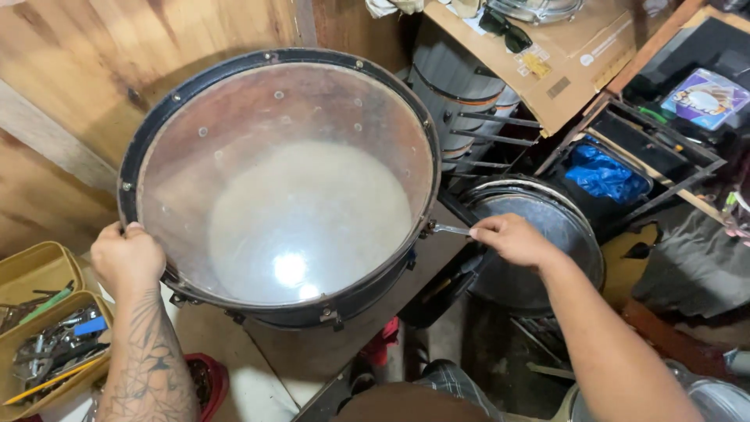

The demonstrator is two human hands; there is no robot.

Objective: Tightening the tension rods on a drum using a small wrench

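Resting tilted on a wooden bench, large black-rimmed drum with clear plastic head, left hand curled gripping its near-left rim, right hand pinching small silver metal drum key at right-side lug, yellow tool trays bottom left

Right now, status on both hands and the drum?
Left hand gripping the bass drum rim. Right hand holding a metal drum key at a side lug. Nothing blocking either hand.
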